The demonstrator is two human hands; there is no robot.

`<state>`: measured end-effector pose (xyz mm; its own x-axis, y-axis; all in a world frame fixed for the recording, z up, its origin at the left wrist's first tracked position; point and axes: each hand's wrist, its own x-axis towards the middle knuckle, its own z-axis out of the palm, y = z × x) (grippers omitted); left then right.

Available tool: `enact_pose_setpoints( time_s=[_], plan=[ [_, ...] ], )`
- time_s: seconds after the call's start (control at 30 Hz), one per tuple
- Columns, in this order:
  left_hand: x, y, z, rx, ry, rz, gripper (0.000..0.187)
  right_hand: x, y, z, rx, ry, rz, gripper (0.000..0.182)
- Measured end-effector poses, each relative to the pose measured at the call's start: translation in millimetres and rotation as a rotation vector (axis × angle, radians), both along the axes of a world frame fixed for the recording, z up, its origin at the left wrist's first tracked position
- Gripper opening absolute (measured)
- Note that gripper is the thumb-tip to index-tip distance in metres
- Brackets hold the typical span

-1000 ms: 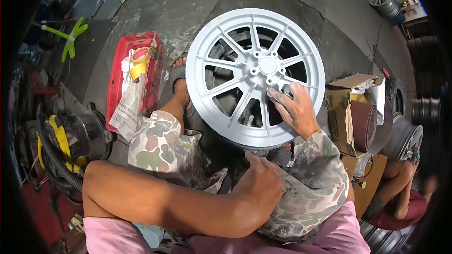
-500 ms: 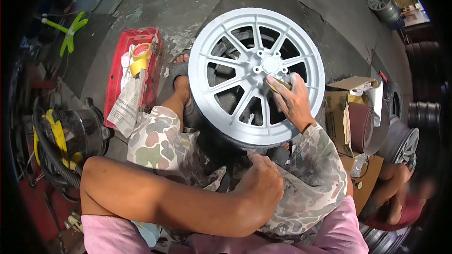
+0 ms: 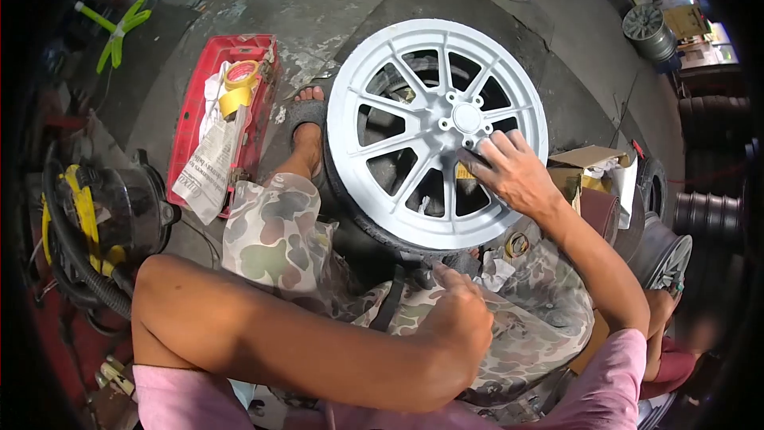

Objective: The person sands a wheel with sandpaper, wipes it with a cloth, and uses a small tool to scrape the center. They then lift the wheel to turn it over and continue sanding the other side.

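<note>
A pale grey, multi-spoke wheel rim (image 3: 362, 211) lies tilted in front of my legs, its bolt holes around a round centre cap area. My right hand (image 3: 513, 171) is closed on a small yellow piece of sandpaper (image 3: 464, 171), mostly hidden under the fingers. It presses at the spokes just below the hub. My left hand (image 3: 458, 310) is curled closed near the lower edge of the rim, over my camouflage trousers (image 3: 274, 231). Whatever those fingers hold, if anything, is hidden.
Left of the rim stands a red tray (image 3: 185, 123) with rolls of yellow tape (image 3: 241, 76) and newspaper (image 3: 211, 171). A vacuum cleaner (image 3: 131, 207) is farther left. At right are an open cardboard box (image 3: 585, 159), more wheels (image 3: 672, 263) and another person's arm (image 3: 659, 310).
My right hand has turned on the hub area, its forearm now reaching in from the right and the sandpaper more covered. The view has shifted slightly. My left hand stays near the lower edge.
</note>
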<state>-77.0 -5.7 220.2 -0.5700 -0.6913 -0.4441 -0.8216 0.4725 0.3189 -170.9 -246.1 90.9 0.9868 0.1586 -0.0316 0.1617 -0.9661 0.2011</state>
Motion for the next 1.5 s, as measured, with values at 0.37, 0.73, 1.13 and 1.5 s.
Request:
enact_pose_setpoints(
  time_s=[0.37,0.73,1.13,1.5],
  plan=[
    [-1.8,18.4,-8.7,-0.082,-0.016,0.134,0.038,7.5,11.2,-1.5,-0.108,0.095,-0.013,0.028],
    [-3.0,3.8,-8.5,0.009,-0.063,0.123,0.045,5.4,26.1,-2.5,-0.122,0.097,-0.175,0.033],
    [-11.0,-19.0,-17.0,0.142,-0.130,0.125,0.041,-7.2,30.0,-11.8,-0.034,0.055,-0.256,0.029],
    [-3.3,-30.2,-23.8,0.200,-0.092,0.127,0.035,0.5,41.1,-6.3,-0.103,0.034,-0.228,0.026]
  ],
)
